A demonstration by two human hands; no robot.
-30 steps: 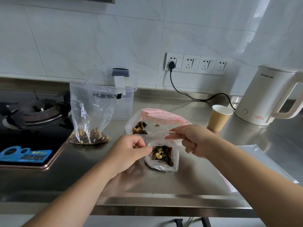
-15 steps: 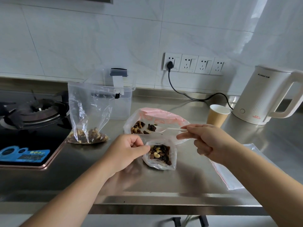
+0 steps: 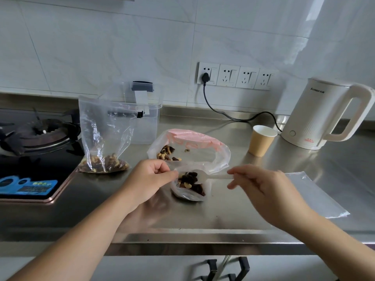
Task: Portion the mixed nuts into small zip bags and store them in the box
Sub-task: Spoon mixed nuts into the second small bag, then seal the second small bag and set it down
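A small zip bag (image 3: 189,192) with mixed nuts in it stands on the steel counter. My left hand (image 3: 149,177) pinches its left rim and holds it open. My right hand (image 3: 261,186) pinches the handle of a white plastic spoon (image 3: 211,177), whose bowl sits over the bag's mouth with nuts on it. Just behind lies a bigger bag with a pink band (image 3: 220,157), open, with a few nuts left inside. A tall zip bag with nuts (image 3: 105,136) stands at the left. The clear storage box (image 3: 151,126) is behind it, lid raised.
A gas hob (image 3: 36,142) fills the left end of the counter. A paper cup (image 3: 261,139) and a white kettle (image 3: 324,112) stand at the right, with a black cord running to the wall sockets. Flat empty bags (image 3: 316,191) lie at the right.
My right hand drew the spoon out of the pink-banded bag, swung right, and now brings the loaded spoon over the small bag. My left hand kept its hold on the rim.
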